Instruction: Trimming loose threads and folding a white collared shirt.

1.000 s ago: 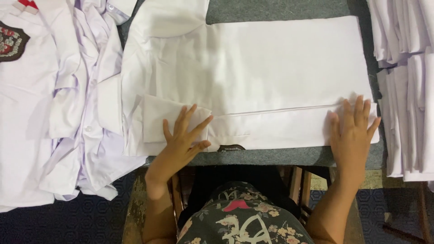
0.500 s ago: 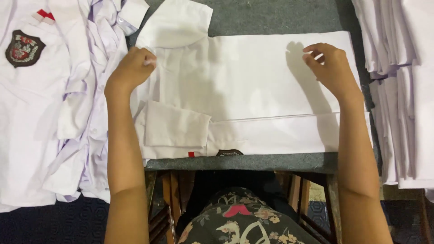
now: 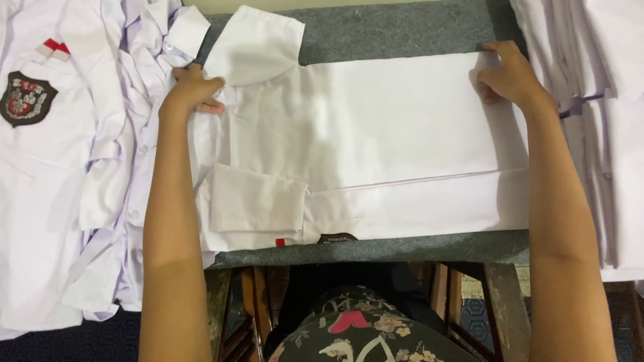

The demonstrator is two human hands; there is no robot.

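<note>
A white short-sleeved shirt (image 3: 376, 141) lies face down and partly folded on a grey felt-covered table (image 3: 402, 30), its near edge folded over with a sleeve lying on top. My left hand (image 3: 193, 90) grips the shirt's fabric at its far left, by the shoulder under the other sleeve. My right hand (image 3: 511, 75) pinches the far right corner of the shirt at its hem end. Both arms reach across the shirt from the near side.
A heap of loose white shirts (image 3: 74, 167), one with a dark badge (image 3: 25, 98), lies to the left. Folded white shirts (image 3: 604, 100) are stacked at the right. A wooden stool frame (image 3: 496, 295) and my patterned lap (image 3: 362, 335) show below the table edge.
Both hands left the near folded edge, where they pressed flat, and reached to the shirt's far edge. They have since shifted a little further out and taken hold of the fabric.
</note>
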